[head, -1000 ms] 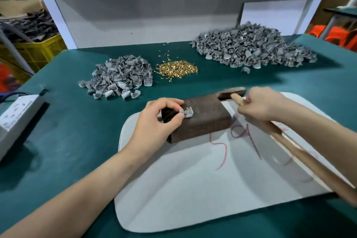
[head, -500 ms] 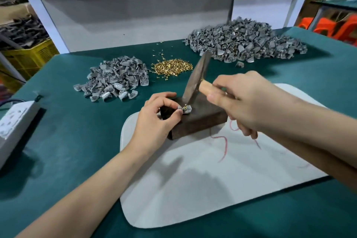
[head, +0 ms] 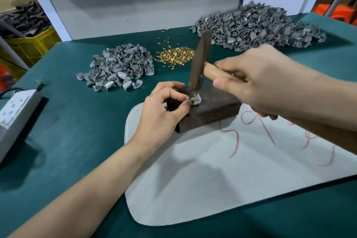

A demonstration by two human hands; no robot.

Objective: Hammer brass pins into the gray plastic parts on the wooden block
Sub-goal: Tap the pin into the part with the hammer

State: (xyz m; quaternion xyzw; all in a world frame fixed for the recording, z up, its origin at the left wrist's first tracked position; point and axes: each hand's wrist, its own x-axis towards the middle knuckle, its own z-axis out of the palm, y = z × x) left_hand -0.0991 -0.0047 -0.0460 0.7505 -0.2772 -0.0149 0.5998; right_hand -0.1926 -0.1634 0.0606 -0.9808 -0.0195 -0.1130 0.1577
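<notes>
A dark wooden block sits on a white mat. On the block's near left corner lies a gray plastic part with a brass pin standing upright in it. My left hand pinches the part at its left edge with thumb and forefinger. My right hand grips the wooden handle of a hammer, whose dark head stands nearly vertical, its lower end just above and behind the pin.
On the green tabletop a small pile of gray parts lies back left, loose brass pins back centre, and a large pile of gray parts back right. A white power strip sits at the left edge. A yellow crate stands beyond.
My right hand lifted the hammer from lying flat behind the block to head-down above the pin. My left hand has kept pinching the part on the block.
</notes>
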